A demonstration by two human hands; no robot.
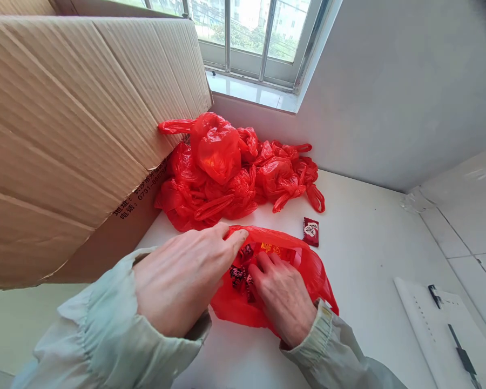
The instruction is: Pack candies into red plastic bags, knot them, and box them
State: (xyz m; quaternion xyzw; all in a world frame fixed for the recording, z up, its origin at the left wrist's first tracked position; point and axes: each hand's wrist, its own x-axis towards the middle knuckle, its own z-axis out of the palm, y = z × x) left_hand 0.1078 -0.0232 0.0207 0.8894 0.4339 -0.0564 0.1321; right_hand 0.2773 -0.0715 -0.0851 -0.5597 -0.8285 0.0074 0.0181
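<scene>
An opened red plastic bag (321,273) lies on the white table before me. My left hand (186,270) is closed at the bag's left rim, its fingers together over the film and its thumb mostly hidden. Inside the bag, my right hand (284,296) reaches down with bent fingers; the fingertips are out of sight, so what they pinch cannot be made out. Small dark wrapped sweets (238,275) lie between the hands, and a red packet with yellow characters (270,249) shows behind the right fingers. One dark red sachet (311,232) rests outside, beyond the bag.
Several knotted red bags (222,156) are heaped against the wall. A large cardboard box (85,102) stands at the left, under a barred window (247,38). A white notepad (425,319) lies at the right, with a black pen (464,356) on it.
</scene>
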